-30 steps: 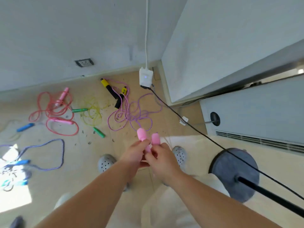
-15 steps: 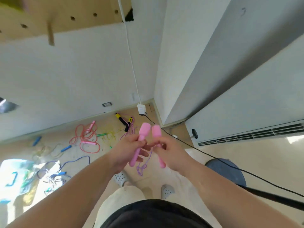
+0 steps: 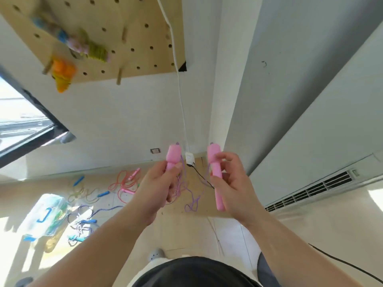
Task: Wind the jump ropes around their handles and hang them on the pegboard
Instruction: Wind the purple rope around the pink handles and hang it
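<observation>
I now have the pair apart instead of touching as half a second ago, my left hand (image 3: 159,183) curled round the left handle (image 3: 173,156), my right hand (image 3: 232,183) gripping the right handle (image 3: 215,162), the purple rope (image 3: 192,201) dangling unwound at 6 o'clock, the pegboard (image 3: 134,38) at 11 o'clock, so winding can likely start.

A plain indoor room, seemingly domestic: white painted walls (image 3: 116,112), a beige tiled floor (image 3: 186,235), a light wooden pegboard (image 3: 134,27) on the far wall, a dark-framed window (image 3: 18,119) at left, a white slatted air-conditioner cabinet (image 3: 310,191) at right.
</observation>
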